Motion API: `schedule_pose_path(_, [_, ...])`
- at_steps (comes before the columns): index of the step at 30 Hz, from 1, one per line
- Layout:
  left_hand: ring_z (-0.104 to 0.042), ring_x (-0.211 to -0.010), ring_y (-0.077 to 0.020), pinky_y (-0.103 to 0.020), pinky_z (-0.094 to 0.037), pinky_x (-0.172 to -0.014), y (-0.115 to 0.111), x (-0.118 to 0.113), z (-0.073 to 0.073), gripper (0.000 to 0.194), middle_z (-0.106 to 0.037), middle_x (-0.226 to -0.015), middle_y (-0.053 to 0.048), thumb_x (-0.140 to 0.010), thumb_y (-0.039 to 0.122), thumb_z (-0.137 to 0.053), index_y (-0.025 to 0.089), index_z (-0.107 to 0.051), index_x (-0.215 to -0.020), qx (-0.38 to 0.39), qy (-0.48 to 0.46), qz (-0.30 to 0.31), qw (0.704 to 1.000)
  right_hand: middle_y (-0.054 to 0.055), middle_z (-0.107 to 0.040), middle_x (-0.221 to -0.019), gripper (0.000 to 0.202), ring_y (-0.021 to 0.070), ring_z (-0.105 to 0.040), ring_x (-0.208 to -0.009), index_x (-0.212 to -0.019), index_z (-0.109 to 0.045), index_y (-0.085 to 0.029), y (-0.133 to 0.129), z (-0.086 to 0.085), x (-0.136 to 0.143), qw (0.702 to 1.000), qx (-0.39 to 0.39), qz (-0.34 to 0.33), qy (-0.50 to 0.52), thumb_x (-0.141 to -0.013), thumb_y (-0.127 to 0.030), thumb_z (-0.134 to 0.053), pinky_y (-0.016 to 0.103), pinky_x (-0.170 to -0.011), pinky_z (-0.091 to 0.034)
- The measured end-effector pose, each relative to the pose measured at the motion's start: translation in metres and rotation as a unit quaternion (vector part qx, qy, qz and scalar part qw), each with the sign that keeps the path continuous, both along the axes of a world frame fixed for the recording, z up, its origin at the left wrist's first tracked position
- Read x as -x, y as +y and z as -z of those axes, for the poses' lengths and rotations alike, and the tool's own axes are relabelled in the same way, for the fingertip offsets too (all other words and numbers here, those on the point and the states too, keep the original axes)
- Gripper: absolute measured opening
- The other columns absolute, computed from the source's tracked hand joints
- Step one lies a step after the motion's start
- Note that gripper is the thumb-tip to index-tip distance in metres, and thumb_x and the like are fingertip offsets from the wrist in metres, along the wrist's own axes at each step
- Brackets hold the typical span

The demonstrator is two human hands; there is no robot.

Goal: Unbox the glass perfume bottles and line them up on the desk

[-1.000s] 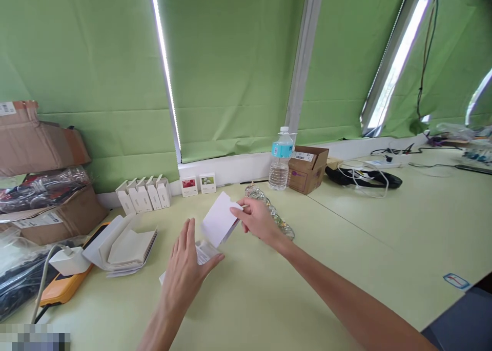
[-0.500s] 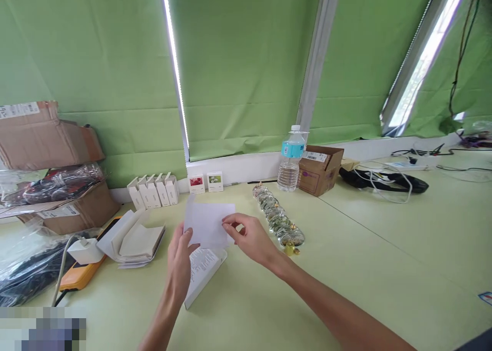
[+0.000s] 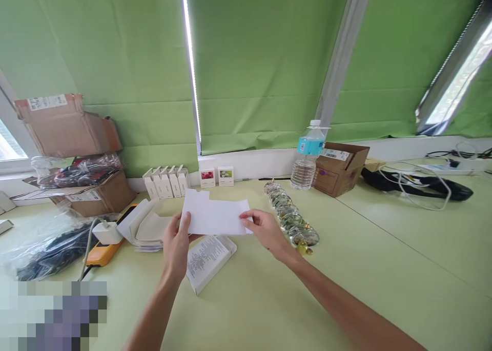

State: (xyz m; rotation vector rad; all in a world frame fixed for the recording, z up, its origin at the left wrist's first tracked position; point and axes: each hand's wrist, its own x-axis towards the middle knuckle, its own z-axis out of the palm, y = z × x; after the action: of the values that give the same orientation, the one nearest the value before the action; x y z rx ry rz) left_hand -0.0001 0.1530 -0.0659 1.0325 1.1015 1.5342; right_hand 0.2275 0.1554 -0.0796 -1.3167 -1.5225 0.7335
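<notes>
A white paper piece (image 3: 217,217) with a notch in its upper edge is held up above the table. My left hand (image 3: 177,246) grips its left end, thumb on the front. At the right end, my right hand (image 3: 265,230) pinches the edge between thumb and fingers. Below the paper, a flat white box (image 3: 209,261) with printed text lies tilted on the table, partly covered. Left of my left hand is a stack of folded white papers (image 3: 148,228). To the right lies a row of clear-wrapped round items (image 3: 290,212).
Small white boxes (image 3: 165,183) and two picture cards (image 3: 226,177) stand along the wall. A water bottle (image 3: 306,159) is beside an open carton (image 3: 340,169). Cartons (image 3: 69,130), a plastic bag (image 3: 54,246) and an orange device (image 3: 103,253) are at left.
The white paper has opened out wider, and its notched upper edge now shows. My hands have moved slightly farther apart. The camera view has turned left.
</notes>
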Motion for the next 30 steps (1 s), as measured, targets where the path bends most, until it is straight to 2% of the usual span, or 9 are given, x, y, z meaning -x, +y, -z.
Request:
schedule_pose_path(6, [-0.064, -0.073, -0.0165, -0.032, -0.058, -0.065, 0.008, 0.005, 0.007, 0.066, -0.066, -0.086, -0.004, -0.078, 0.03, -0.066, 0.019, -0.037, -0.136, -0.014, 0.154, -0.098, 0.983, 0.009, -0.069, -0.107, 0.052, 0.021, -0.064, -0.092, -0.13, -0.056, -0.014, -0.007, 0.008, 0.027, 0.982, 0.069, -0.068, 0.164, -0.081, -0.029, -0.062, 0.033, -0.079, -0.053])
schedule_pose_path(8, [-0.059, -0.06, -0.0151, -0.029, -0.054, -0.059, 0.012, 0.014, 0.01, 0.064, -0.061, -0.07, 0.002, -0.082, 0.032, -0.061, 0.018, -0.033, -0.138, -0.054, 0.286, -0.174, 0.941, 0.011, -0.062, -0.123, 0.055, 0.0212, -0.064, -0.097, -0.134, -0.052, -0.015, -0.012, 0.005, 0.035, 0.969, 0.076, -0.116, 0.205, -0.082, -0.029, -0.062, 0.035, -0.083, -0.054])
schedule_pose_path(10, [-0.056, -0.056, -0.0153, -0.029, -0.05, -0.059, 0.017, 0.031, 0.011, 0.046, -0.058, -0.065, 0.003, -0.085, 0.033, -0.055, 0.019, -0.045, -0.128, -0.093, 0.403, -0.241, 0.878, 0.01, -0.052, -0.137, 0.053, 0.0212, -0.063, -0.1, -0.135, -0.052, -0.019, -0.017, 0.002, 0.037, 0.967, 0.067, -0.149, 0.197, -0.084, -0.031, -0.061, 0.036, -0.084, -0.055])
schedule_pose_path(12, [-0.058, -0.062, -0.0152, -0.03, -0.05, -0.067, 0.022, 0.052, 0.009, 0.022, -0.062, -0.076, -0.001, -0.086, 0.03, -0.052, 0.022, -0.06, -0.104, -0.105, 0.435, -0.25, 0.859, 0.009, -0.05, -0.139, 0.048, 0.0216, -0.063, -0.102, -0.132, -0.054, -0.022, -0.021, -0.001, 0.036, 0.978, 0.051, -0.139, 0.148, -0.085, -0.032, -0.06, 0.036, -0.083, -0.055])
schedule_pose_path(14, [-0.058, -0.066, -0.016, -0.032, -0.049, -0.073, 0.026, 0.074, 0.006, 0.018, -0.065, -0.089, -0.004, -0.086, 0.027, -0.049, 0.021, -0.064, -0.094, -0.109, 0.458, -0.271, 0.839, 0.009, -0.055, -0.133, 0.041, 0.0223, -0.063, -0.101, -0.126, -0.059, -0.022, -0.023, -0.001, 0.032, 0.988, 0.036, -0.113, 0.1, -0.086, -0.034, -0.059, 0.035, -0.081, -0.055])
schedule_pose_path(17, [-0.056, -0.064, -0.0181, -0.04, -0.047, -0.08, 0.028, 0.1, 0.002, 0.023, -0.065, -0.093, -0.007, -0.085, 0.025, -0.05, 0.02, -0.064, -0.102, -0.101, 0.487, -0.304, 0.813, 0.009, -0.064, -0.117, 0.034, 0.0215, -0.066, -0.093, -0.116, -0.064, -0.02, -0.022, 0.0, 0.025, 0.993, 0.034, -0.093, 0.063, -0.087, -0.035, -0.057, 0.034, -0.079, -0.054])
schedule_pose_path(20, [-0.061, -0.082, -0.0254, -0.047, -0.045, -0.09, 0.028, 0.113, 0.001, 0.031, -0.064, -0.105, -0.011, -0.085, 0.025, -0.049, 0.019, -0.06, -0.114, -0.094, 0.509, -0.336, 0.787, 0.008, -0.068, -0.107, 0.031, 0.0201, -0.067, -0.086, -0.113, -0.065, -0.019, -0.02, 0.0, 0.021, 0.995, 0.046, -0.08, 0.044, -0.088, -0.034, -0.055, 0.034, -0.08, -0.053])
schedule_pose_path(25, [-0.054, -0.117, -0.0336, -0.047, -0.045, -0.097, 0.027, 0.118, 0.002, 0.036, -0.057, -0.125, -0.015, -0.088, 0.021, -0.044, 0.018, -0.054, -0.123, -0.092, 0.568, -0.344, 0.742, 0.007, -0.068, -0.106, 0.027, 0.02, -0.066, -0.088, -0.107, -0.068, -0.019, -0.02, 0.001, 0.02, 0.996, 0.046, -0.075, 0.028, -0.088, -0.032, -0.054, 0.033, -0.079, -0.052])
schedule_pose_path(30, [-0.057, -0.115, -0.0332, -0.045, -0.05, -0.09, 0.027, 0.121, 0.007, 0.036, -0.052, -0.132, -0.013, -0.089, 0.016, -0.041, 0.02, -0.055, -0.123, -0.096, 0.606, -0.315, 0.724, 0.006, -0.068, -0.108, 0.026, 0.0193, -0.064, -0.091, -0.105, -0.069, -0.019, -0.018, 0.004, 0.02, 0.995, 0.016, -0.094, 0.016, -0.089, -0.03, -0.053, 0.032, -0.079, -0.053])
